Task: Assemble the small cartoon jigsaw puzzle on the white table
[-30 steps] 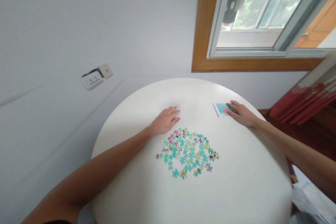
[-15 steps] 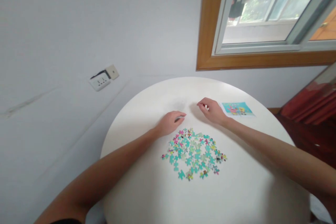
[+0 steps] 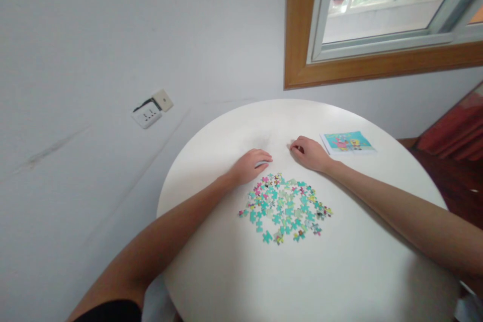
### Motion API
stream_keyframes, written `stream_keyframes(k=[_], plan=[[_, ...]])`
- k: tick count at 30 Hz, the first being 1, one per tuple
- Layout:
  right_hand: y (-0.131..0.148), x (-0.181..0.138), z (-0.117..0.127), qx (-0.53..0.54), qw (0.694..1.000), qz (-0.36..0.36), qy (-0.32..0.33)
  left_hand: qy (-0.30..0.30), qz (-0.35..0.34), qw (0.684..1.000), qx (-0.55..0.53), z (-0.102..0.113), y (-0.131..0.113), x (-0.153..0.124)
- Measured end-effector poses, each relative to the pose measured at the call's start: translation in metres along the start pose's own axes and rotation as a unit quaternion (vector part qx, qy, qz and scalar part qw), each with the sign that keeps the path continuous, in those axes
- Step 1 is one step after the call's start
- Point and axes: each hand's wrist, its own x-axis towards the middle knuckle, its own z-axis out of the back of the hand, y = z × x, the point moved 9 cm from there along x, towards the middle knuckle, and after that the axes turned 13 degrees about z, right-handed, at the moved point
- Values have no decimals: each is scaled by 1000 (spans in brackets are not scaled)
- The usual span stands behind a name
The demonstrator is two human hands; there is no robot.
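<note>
Loose jigsaw puzzle pieces (image 3: 289, 209), mostly teal with pale green, pink and yellow ones, lie in a spread pile on the round white table (image 3: 241, 271). My left hand (image 3: 252, 165) rests at the pile's far left edge, fingers stretched forward and thumb apart, with nothing seen in it. Beyond the pile on the right, my right hand (image 3: 308, 153) rests on the table with its fingers curled towards the thumb. Whatever may be between those fingertips is hidden. Right of that hand lies a picture sheet (image 3: 349, 142) with cartoon figures on teal.
A grey wall with a socket (image 3: 147, 114) runs behind and left of the table. At the upper right is a wood-framed window (image 3: 296, 25). Red cloth (image 3: 458, 123) hangs at the far right, over a dark red floor.
The whole view has shifted slightly, so table, pile and sheet appear higher and further right. My right hand's fingers look a little more curled; the left hand keeps its pose.
</note>
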Motion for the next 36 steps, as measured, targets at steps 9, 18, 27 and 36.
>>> stream_keyframes(k=[9, 18, 27, 36], plan=[[2, 2, 0, 0, 1000, 7, 10, 12, -4, 1000, 4, 2, -5, -3], [5, 3, 2, 3, 1000, 14, 21, 15, -17, 1000, -11, 5, -18, -7], [6, 3, 3, 2, 1000, 14, 11, 36, -61, 995, -70, 11, -90, -29], [5, 4, 1, -2, 1000, 13, 21, -98, 59, 986, -119, 33, -23, -12]])
